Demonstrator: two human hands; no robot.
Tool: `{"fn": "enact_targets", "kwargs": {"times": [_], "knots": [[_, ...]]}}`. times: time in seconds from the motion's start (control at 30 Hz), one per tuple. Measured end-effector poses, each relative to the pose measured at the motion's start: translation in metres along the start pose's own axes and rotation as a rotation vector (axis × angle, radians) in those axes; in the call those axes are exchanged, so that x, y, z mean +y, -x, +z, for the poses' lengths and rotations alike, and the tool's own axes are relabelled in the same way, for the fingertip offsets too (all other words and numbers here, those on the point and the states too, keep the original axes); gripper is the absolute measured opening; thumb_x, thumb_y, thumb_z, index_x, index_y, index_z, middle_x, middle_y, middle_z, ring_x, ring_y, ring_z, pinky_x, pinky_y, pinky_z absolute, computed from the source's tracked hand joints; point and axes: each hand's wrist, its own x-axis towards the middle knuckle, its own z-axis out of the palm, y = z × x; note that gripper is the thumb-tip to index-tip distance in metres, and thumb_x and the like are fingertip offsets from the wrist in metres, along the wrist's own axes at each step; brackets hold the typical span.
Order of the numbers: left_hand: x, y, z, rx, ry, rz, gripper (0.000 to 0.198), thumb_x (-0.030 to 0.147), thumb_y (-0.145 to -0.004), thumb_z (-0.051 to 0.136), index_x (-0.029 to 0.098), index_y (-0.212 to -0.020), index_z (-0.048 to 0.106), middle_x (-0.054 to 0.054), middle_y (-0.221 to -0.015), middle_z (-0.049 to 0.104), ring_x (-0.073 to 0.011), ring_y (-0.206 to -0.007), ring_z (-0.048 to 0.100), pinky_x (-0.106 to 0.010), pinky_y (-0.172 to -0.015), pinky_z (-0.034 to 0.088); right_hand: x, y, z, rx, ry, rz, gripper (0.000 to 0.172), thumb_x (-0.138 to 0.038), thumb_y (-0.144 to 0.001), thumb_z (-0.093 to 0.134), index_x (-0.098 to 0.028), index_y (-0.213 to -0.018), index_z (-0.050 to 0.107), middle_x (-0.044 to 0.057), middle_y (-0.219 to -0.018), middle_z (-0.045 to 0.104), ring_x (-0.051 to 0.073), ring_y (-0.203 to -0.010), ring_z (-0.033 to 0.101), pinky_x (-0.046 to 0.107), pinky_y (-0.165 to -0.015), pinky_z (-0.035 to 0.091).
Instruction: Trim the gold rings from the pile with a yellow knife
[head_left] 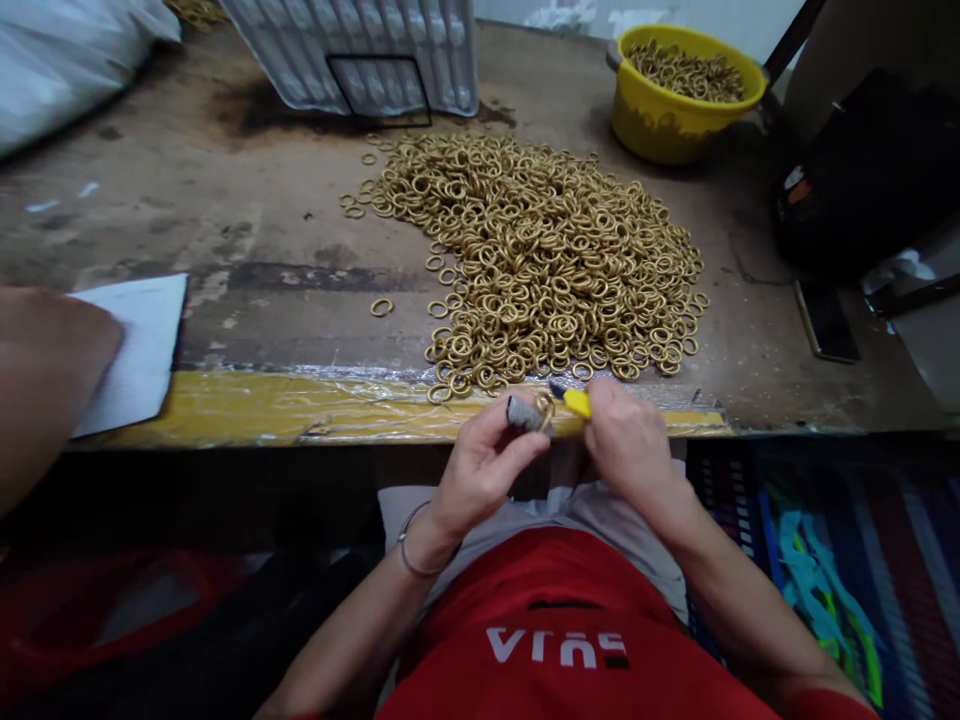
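Nearby, heaped rings, yellow tub, perhaps a bag

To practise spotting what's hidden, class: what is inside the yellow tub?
Loose gold-coloured rings fill the visible top of the yellow tub. They cover its bottom and whatever lies deeper, so that cannot be seen.

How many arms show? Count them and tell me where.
3: the person's left arm and right arm, flanking the red shirt, and another person's arm at the left edge, by the white paper.
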Motion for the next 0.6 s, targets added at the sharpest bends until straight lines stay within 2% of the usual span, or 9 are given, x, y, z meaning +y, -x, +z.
{"fn": "enact_targets", "kwargs": {"times": [0.07, 0.13, 0.17, 0.23, 0.3, 0.33, 0.4, 0.47, 0.6], "knots": [[0.003, 0.008, -0.004, -0.053, 0.058, 0.019, 0.014, 0.028, -0.089, 0.071, 0.020, -0.101, 0.068, -0.004, -0.093, 0.060, -0.0165, -0.082, 0.058, -0.028, -0.076, 0.050, 0.010, -0.007, -0.001, 0.056, -0.106, 0.156, 0.013, -0.012, -0.093, 0.050, -0.016, -0.086, 0.060, 0.009, -0.079, 0.066, 0.018, -0.064, 0.057, 0.030, -0.058, 0.029], [0.003, 0.011, -0.007, -0.079, 0.173, -0.004, 0.020, 0.030, -0.090, 0.070, 0.022, -0.108, 0.069, -0.005, -0.095, 0.061, -0.0168, -0.082, 0.060, -0.028, -0.075, 0.052, 0.013, -0.009, -0.002, 0.095, -0.443, 0.128, 0.021, -0.027, -0.097, 0.053, -0.018, -0.078, 0.057, 0.004, -0.070, 0.061, 0.015, -0.062, 0.053, 0.028, -0.059, 0.032], [0.001, 0.011, -0.007, -0.076, 0.229, -0.023, 0.021, 0.031, -0.090, 0.070, 0.022, -0.109, 0.069, -0.004, -0.095, 0.061, -0.0161, -0.080, 0.061, -0.028, -0.074, 0.053, 0.011, -0.007, -0.003, 0.047, -0.671, 0.088, 0.027, -0.036, -0.097, 0.054, -0.019, -0.076, 0.057, 0.001, -0.066, 0.057, 0.014, -0.059, 0.051, 0.027, -0.058, 0.034], [-0.001, 0.008, -0.006, -0.060, 0.285, -0.058, 0.020, 0.032, -0.091, 0.069, 0.022, -0.108, 0.069, -0.004, -0.095, 0.061, -0.0150, -0.078, 0.062, -0.026, -0.072, 0.055, 0.001, -0.001, -0.002, -0.146, -1.137, 0.027, 0.035, -0.052, -0.094, 0.057, -0.020, -0.080, 0.059, -0.004, -0.059, 0.050, 0.011, -0.051, 0.045, 0.025, -0.052, 0.034], [-0.004, 0.005, -0.005, -0.042, 0.245, -0.063, 0.018, 0.031, -0.089, 0.072, 0.020, -0.103, 0.071, -0.004, -0.093, 0.062, -0.0144, -0.077, 0.062, -0.025, -0.071, 0.055, -0.011, 0.006, 0.000, -0.310, -1.475, 0.039, 0.038, -0.057, -0.087, 0.065, -0.019, -0.088, 0.062, -0.007, -0.056, 0.048, 0.008, -0.046, 0.040, 0.022, -0.046, 0.032], [-0.004, 0.004, -0.004, -0.035, 0.206, -0.062, 0.018, 0.030, -0.087, 0.074, 0.019, -0.101, 0.071, -0.004, -0.092, 0.063, -0.0142, -0.077, 0.063, -0.025, -0.071, 0.055, -0.016, 0.009, 0.001, -0.333, -1.572, 0.063, 0.038, -0.056, -0.085, 0.068, -0.019, -0.091, 0.063, -0.008, -0.055, 0.048, 0.008, -0.045, 0.039, 0.021, -0.045, 0.031], [-0.005, 0.004, -0.004, -0.023, 0.149, -0.078, 0.019, 0.028, -0.085, 0.076, 0.018, -0.101, 0.072, -0.004, -0.090, 0.066, -0.0147, -0.078, 0.065, -0.025, -0.073, 0.056, -0.021, 0.013, 0.002, -0.291, -1.650, 0.112, 0.033, -0.050, -0.083, 0.073, -0.019, -0.091, 0.065, -0.009, -0.053, 0.048, 0.007, -0.044, 0.038, 0.020, -0.043, 0.031], [-0.007, 0.006, -0.005, -0.005, 0.162, -0.130, 0.023, 0.026, -0.084, 0.077, 0.018, -0.104, 0.071, -0.005, -0.093, 0.070, -0.0157, -0.080, 0.068, -0.026, -0.075, 0.057, -0.020, 0.013, 0.000, -0.217, -1.621, 0.131, 0.026, -0.043, -0.082, 0.075, -0.019, -0.088, 0.068, -0.009, -0.052, 0.050, 0.006, -0.044, 0.040, 0.020, -0.044, 0.033], [-0.011, 0.005, -0.007, 0.016, 0.286, -0.181, 0.030, 0.030, -0.085, 0.077, 0.018, -0.112, 0.069, -0.008, -0.100, 0.074, -0.0173, -0.082, 0.070, -0.027, -0.069, 0.059, -0.014, 0.009, -0.007, -0.099, -1.470, -0.014, 0.012, -0.033, -0.084, 0.074, -0.021, -0.084, 0.073, -0.002, -0.070, 0.068, 0.011, -0.063, 0.060, 0.024, -0.064, 0.050]]}}
